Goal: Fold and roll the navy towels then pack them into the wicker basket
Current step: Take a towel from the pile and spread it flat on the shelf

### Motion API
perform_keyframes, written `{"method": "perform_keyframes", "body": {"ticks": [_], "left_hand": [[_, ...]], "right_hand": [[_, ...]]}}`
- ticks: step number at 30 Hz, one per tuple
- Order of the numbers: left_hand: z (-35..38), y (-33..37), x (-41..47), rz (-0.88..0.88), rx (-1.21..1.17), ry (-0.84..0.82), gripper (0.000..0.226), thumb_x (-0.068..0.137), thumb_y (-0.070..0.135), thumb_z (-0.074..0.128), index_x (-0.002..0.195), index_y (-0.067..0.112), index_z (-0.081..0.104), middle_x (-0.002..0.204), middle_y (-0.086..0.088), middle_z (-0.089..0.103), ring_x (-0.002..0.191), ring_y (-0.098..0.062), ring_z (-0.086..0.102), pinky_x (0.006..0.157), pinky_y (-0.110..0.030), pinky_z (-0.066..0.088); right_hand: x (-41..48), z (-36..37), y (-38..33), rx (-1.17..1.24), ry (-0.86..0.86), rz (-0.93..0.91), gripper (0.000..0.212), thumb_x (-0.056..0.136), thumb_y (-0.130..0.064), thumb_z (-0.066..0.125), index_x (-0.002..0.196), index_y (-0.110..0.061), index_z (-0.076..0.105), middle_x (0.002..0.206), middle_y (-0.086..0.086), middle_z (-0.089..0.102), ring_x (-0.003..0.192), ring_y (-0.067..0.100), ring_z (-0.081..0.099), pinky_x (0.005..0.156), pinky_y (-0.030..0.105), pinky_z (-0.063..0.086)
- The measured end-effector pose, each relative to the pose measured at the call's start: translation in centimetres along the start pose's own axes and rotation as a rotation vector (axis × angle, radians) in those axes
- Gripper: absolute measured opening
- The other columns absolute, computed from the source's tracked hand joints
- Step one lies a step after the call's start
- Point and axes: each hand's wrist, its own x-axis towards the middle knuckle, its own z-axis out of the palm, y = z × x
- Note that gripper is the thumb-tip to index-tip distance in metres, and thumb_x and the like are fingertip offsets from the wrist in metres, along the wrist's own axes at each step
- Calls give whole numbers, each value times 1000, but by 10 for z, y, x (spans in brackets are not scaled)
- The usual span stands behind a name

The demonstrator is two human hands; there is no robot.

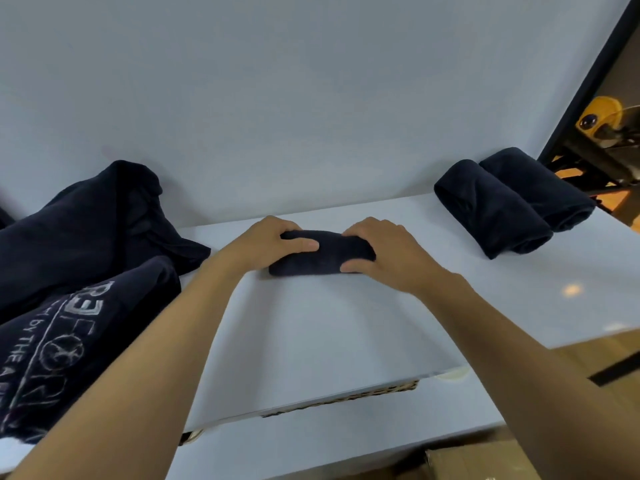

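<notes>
From the head view, the left hand [273,242] and right hand [377,251] both curled down over a rolled navy towel [323,252] on the white table [329,323], fingers wrapped across its ends, arms stretched forward. Two finished rolls [509,202] lay touching, far right; the wicker basket [346,398] peeked below the table's edge.

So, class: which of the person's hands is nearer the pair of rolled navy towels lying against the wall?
Right. The right hand grips the end of the towel roll closer to the pair of rolled navy towels; the left hand holds the far end.
</notes>
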Motion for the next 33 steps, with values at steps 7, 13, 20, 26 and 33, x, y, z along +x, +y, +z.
{"method": "perform_keyframes", "body": {"ticks": [7, 13, 20, 26, 33], "left_hand": [[37, -7, -6, 297, 530, 376, 66, 77, 65, 64, 130, 28, 55, 127, 7, 58, 118, -23, 46, 96, -36, 37], [13, 2, 16, 160, 406, 154, 50, 75, 59, 65, 116, 31, 61, 102, 7, 65, 97, -22, 56, 85, -40, 49], [14, 10, 34, -24, 424, 306, 53, 81, 53, 66, 129, 33, 55, 128, 0, 50, 119, -31, 44, 97, -45, 43], [101, 49, 24, -43, -313, 523, 44, 94, 28, 60, 132, 17, 42, 115, -9, 58, 93, -19, 59, 85, -37, 51], [147, 122, 47, 113, -360, 341, 46, 100, 19, 48, 145, 16, 41, 146, -7, 39, 130, -19, 45, 109, -31, 38]], "right_hand": [[37, -26, 6, 276, -207, 235, 30, 83, -46, 69, 102, -24, 68, 95, -5, 68, 86, 14, 63, 66, 25, 48], [41, -17, 8, 277, 2, 238, 31, 85, -48, 67, 107, -28, 65, 101, -9, 63, 95, 11, 59, 73, 24, 45], [23, 0, 19, 28, 29, 201, 54, 86, -45, 66, 134, -28, 48, 119, -1, 55, 105, 21, 53, 88, 35, 46], [15, -18, 16, 273, 44, 491, 38, 84, -43, 68, 106, -14, 59, 97, 3, 66, 86, 23, 64, 76, 36, 53], [-19, -48, 62, 290, 174, 698, 40, 94, -48, 51, 116, -15, 47, 99, 3, 62, 85, 20, 61, 70, 35, 51]]}}
